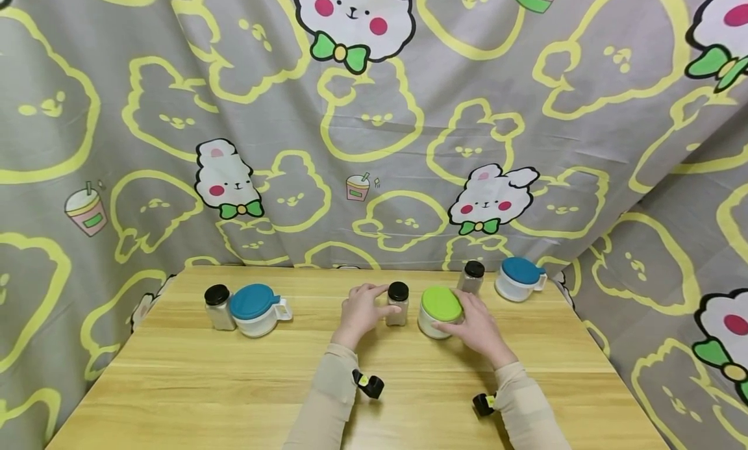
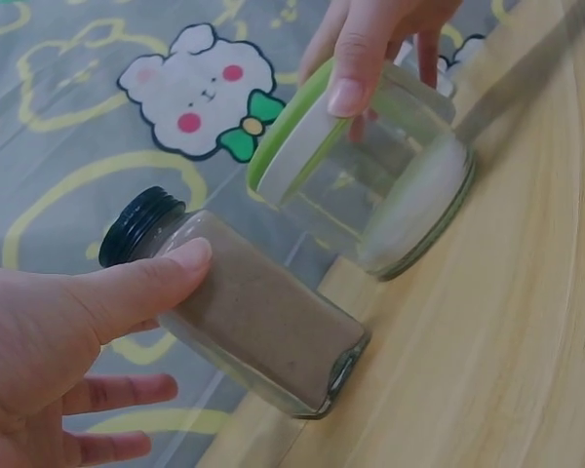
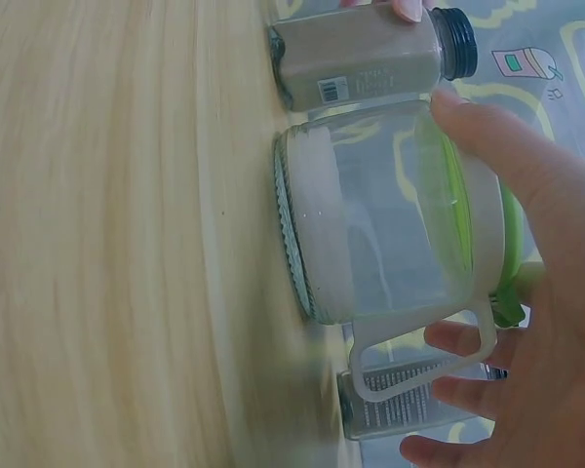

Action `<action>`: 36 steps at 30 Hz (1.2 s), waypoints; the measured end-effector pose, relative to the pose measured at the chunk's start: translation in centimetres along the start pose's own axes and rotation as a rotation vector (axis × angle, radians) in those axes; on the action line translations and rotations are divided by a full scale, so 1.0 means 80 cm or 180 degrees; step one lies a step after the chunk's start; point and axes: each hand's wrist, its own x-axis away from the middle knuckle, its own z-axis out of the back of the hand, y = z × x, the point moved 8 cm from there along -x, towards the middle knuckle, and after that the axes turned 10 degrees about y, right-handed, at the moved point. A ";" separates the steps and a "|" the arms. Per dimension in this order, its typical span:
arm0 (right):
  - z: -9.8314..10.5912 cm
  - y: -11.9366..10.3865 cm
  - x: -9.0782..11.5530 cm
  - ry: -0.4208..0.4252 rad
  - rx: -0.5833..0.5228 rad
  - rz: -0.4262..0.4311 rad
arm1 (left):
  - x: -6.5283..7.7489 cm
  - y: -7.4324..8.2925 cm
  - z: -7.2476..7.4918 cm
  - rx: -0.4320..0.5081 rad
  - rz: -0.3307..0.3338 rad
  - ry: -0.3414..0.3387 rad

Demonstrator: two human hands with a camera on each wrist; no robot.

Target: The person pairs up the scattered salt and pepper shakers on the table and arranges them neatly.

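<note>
My left hand (image 1: 359, 313) pinches a square glass spice jar (image 1: 398, 310) between thumb and fingers, just under its black screw cap. Grey-brown powder fills this jar (image 2: 258, 312), as the left wrist view shows. To its right, my right hand (image 1: 476, 323) grips a round seasoning jar (image 1: 435, 326) near the top, its thumb at the rim of the lime-green lid (image 1: 441, 304). Clear walls, a white layer at the bottom and a looped handle (image 3: 424, 356) show on the seasoning jar in the right wrist view. Both jars stand upright, side by side.
Behind my right hand stands another black-capped spice jar (image 1: 471, 278), with a blue-lidded jar (image 1: 517, 287) to its right. At the left are a black-capped jar (image 1: 221, 313) and a second blue-lidded jar (image 1: 255, 321). A patterned curtain (image 1: 327, 197) hangs along the wooden table's (image 1: 222, 385) back edge.
</note>
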 end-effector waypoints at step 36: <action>-0.023 -0.029 -0.006 -0.0006 -0.0120 0.0167 | 0.003 -0.023 0.024 -0.0113 -0.0035 0.0095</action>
